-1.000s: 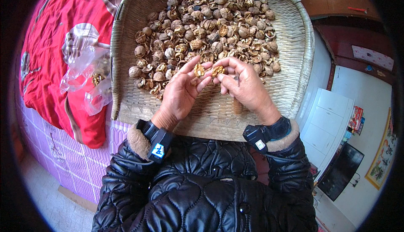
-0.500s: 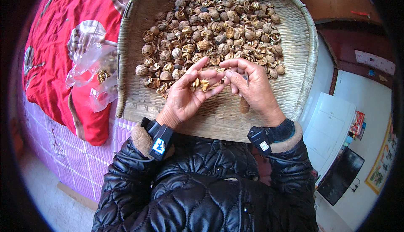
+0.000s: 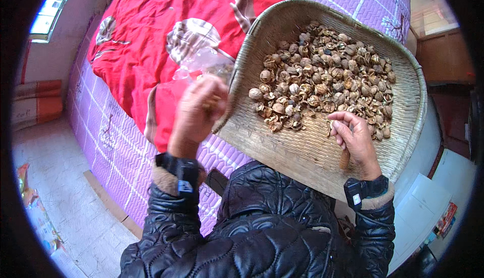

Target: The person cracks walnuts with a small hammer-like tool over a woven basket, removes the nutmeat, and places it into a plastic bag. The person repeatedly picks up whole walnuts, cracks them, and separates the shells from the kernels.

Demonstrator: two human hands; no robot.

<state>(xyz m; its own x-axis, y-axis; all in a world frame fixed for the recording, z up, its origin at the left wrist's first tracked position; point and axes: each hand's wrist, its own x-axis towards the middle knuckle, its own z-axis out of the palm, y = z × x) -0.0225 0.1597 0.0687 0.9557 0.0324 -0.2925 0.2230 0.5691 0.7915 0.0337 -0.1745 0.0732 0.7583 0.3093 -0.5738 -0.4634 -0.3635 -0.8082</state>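
My left hand (image 3: 199,109) is over the bed beside the basket's left rim, blurred by motion, its fingers curled round some walnut kernels (image 3: 207,104). Just past it, a clear plastic bag (image 3: 209,61) lies on the red cloth; the hand partly covers it. My right hand (image 3: 354,136) is over the near right part of the shallow woven basket (image 3: 307,149). It grips a tool by its wooden handle (image 3: 345,159), the working end hidden, and a small pale piece (image 3: 330,126) shows at the fingertips. Walnuts and broken shells (image 3: 322,76) are heaped in the basket.
The basket stands near my lap, against a bed with a purple quilted cover (image 3: 126,142). A crumpled red cloth (image 3: 138,41) is spread over the bed. White cabinets (image 3: 421,207) stand at the right, and a window (image 3: 53,8) is at the far left.
My left hand has left the right hand and moved left, out over the rim toward the plastic bag, its fingers now curled over the kernels. The view has turned left. My right hand still holds the tool.
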